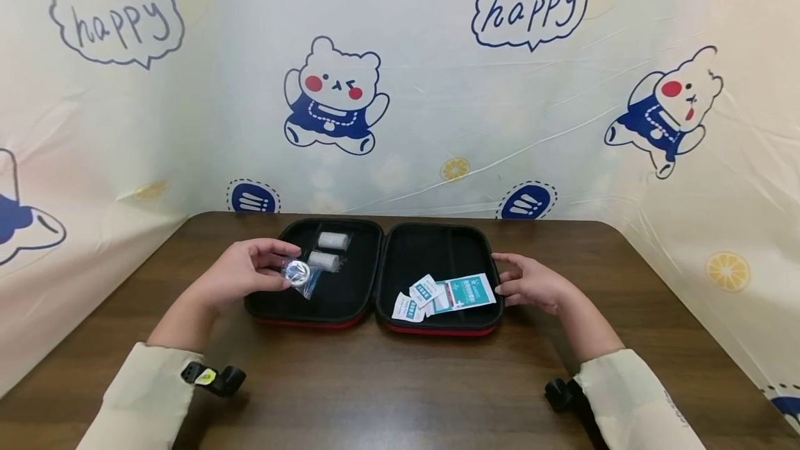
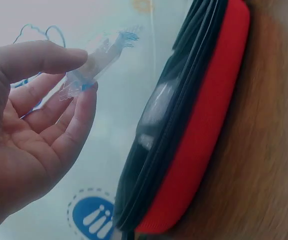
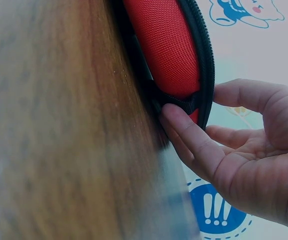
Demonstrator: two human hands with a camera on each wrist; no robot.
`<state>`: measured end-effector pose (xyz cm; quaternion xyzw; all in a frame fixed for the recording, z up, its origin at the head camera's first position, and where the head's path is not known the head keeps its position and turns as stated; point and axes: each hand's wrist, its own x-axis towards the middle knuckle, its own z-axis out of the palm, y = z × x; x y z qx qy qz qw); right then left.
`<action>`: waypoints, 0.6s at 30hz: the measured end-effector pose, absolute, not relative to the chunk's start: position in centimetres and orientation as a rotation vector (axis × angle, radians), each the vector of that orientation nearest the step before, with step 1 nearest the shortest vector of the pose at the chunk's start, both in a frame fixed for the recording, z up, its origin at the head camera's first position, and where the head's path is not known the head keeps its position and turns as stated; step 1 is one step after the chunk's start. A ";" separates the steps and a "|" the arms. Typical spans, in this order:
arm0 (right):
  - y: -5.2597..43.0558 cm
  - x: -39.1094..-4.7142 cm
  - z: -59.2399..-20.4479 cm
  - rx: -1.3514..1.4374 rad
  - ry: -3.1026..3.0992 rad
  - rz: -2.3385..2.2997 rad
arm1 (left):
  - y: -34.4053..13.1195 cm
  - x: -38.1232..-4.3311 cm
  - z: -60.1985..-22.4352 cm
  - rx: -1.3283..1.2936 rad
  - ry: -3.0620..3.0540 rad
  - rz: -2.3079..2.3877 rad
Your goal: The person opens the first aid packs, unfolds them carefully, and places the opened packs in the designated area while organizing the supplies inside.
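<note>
My left hand (image 1: 246, 271) pinches a small white roll of tape (image 1: 296, 273) in a clear and blue plastic wrapper, above the left half of an open black-lined zip case (image 1: 340, 304). In the left wrist view, thumb and fingertips hold the wrapper (image 2: 96, 62). Two white wrapped bandage rolls (image 1: 333, 240) lie in that half. The right half holds a teal and white packet (image 1: 462, 294) and small white sachets (image 1: 407, 307). At the case's right edge, my right hand (image 1: 534, 285) rests fairly straight fingers on the zipped rim and red side (image 3: 169, 50).
The case stands on a brown wooden table (image 1: 400, 380), near its far edge. A printed cloth (image 1: 425, 89) with bears and lettering hangs behind and at the sides. Black wrist cameras (image 1: 228, 380) are strapped over both pale sleeves.
</note>
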<state>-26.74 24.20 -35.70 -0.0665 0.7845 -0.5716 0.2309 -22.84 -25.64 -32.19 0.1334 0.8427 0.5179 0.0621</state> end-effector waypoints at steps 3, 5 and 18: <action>24.4 -26.8 -35.8 -0.189 2.159 -1.568 | -26.5 -23.0 -32.2 0.389 2.556 1.543; 24.4 -26.8 -35.9 -0.179 2.161 -1.570 | -27.2 -23.0 -32.2 0.373 2.563 1.534; 24.6 -27.2 -36.1 -0.161 2.157 -1.583 | -30.2 -23.6 -33.7 0.248 2.730 1.375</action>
